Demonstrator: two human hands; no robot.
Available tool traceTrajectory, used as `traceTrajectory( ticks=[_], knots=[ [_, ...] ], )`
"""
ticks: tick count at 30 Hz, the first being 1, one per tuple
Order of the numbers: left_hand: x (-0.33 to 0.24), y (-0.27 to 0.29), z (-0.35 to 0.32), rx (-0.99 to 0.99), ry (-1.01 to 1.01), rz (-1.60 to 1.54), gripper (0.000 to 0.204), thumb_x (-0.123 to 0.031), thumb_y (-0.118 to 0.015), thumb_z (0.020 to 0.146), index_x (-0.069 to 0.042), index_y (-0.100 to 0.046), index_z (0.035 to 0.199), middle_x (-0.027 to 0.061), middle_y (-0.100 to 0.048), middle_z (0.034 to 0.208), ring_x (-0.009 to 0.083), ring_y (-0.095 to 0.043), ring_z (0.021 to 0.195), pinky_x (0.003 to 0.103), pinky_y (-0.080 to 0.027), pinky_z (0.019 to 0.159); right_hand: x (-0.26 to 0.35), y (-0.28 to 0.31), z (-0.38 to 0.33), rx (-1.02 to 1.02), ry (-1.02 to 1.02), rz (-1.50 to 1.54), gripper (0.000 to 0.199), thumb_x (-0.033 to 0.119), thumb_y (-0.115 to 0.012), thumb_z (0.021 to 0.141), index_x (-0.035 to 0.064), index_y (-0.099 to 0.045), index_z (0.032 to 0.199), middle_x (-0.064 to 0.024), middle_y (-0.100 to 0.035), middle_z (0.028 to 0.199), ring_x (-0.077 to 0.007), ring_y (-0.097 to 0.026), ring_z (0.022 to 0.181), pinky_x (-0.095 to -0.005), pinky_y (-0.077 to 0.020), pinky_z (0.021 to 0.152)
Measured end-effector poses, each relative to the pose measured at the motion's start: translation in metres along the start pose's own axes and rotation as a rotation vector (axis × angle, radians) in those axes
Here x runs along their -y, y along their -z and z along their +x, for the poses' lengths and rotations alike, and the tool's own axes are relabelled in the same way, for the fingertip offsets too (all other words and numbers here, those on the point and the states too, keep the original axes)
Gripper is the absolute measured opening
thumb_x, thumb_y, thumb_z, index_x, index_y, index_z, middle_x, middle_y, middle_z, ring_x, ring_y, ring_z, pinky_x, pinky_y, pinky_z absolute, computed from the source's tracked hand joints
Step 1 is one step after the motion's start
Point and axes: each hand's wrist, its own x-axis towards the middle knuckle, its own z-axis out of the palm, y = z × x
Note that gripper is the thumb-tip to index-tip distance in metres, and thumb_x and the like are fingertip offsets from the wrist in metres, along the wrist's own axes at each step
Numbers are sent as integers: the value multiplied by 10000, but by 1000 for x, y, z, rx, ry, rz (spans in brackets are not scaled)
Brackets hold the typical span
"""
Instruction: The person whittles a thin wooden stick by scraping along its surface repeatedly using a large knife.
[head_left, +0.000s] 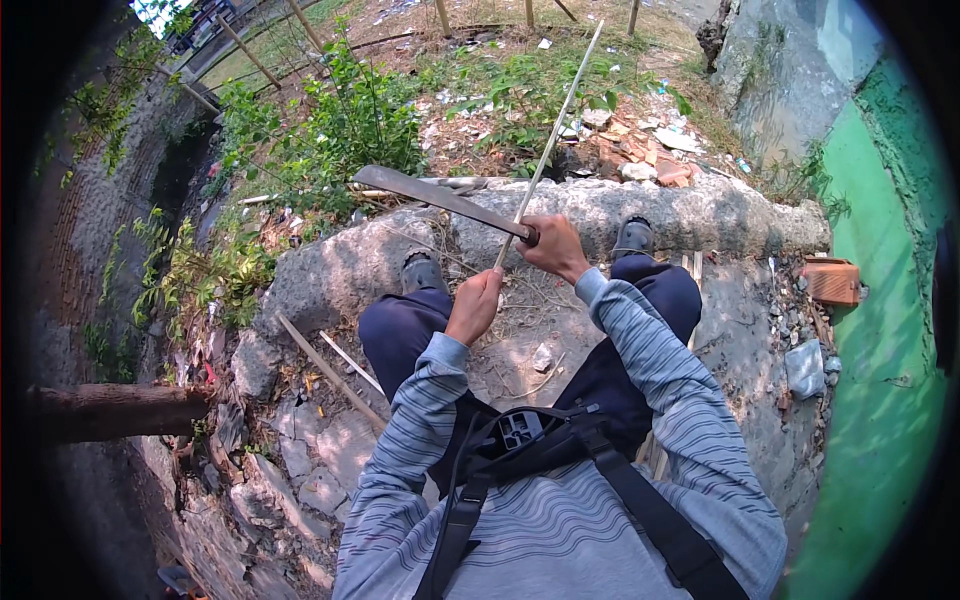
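Note:
In front of my knees, my right hand [556, 248] is wrapped round the dark handle of a machete [440, 197]. Its broad blade reaches away to the left and crosses a long pale stick [560, 125], perhaps a bamboo strip, close to the handle. My left hand [473, 305] grips that stick near its lower end, just below the blade. From there the stick slants up and to the right, past the low wall. Whether the blade's edge bites into the stick I cannot tell.
A low, rough concrete wall [365, 262] runs before my feet, with leafy bushes [350, 125] and broken bricks [650, 160] beyond. Loose strips [330, 370] lie at my left. A reddish hollow block [832, 281] stands by the green wall [870, 400]. A log [120, 410] juts in from the left.

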Motion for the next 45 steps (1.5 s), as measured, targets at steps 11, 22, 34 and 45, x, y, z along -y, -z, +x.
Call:
traceTrajectory(
  ticks=[11,22,34,45],
  knots=[
    [-18,5,0,277,322,-704,407,-429,-436,1140,-145,-509,858,-79,-386,645,37,-328,497,240,-262,445,11,39,4,-127,-14,406,406,418,-795,931,39,-804,1076,4,-639,679,-78,-549,632,-289,-407,568],
    [-32,-9,6,317,209,-537,335,-382,-441,1146,-102,-560,1007,-58,-431,691,58,-442,528,240,-379,482,5,36,5,-187,-163,676,286,319,-844,903,43,-768,898,66,-566,644,-40,-472,594,-270,-336,531],
    [-26,-26,31,-23,-101,-184,358,-336,-462,1146,-43,-622,1019,6,-517,647,102,-507,570,320,-411,534,19,24,-2,-118,-141,525,350,369,-829,914,25,-788,961,-18,-667,679,-79,-573,600,-294,-440,564],
    [-18,-19,32,-68,-100,-332,365,-317,-442,1153,-59,-546,917,-24,-439,641,88,-401,557,313,-339,517,15,13,-5,-111,1,383,404,370,-763,950,-1,-690,807,-44,-551,587,-115,-484,554,-356,-377,525]
  ],
)
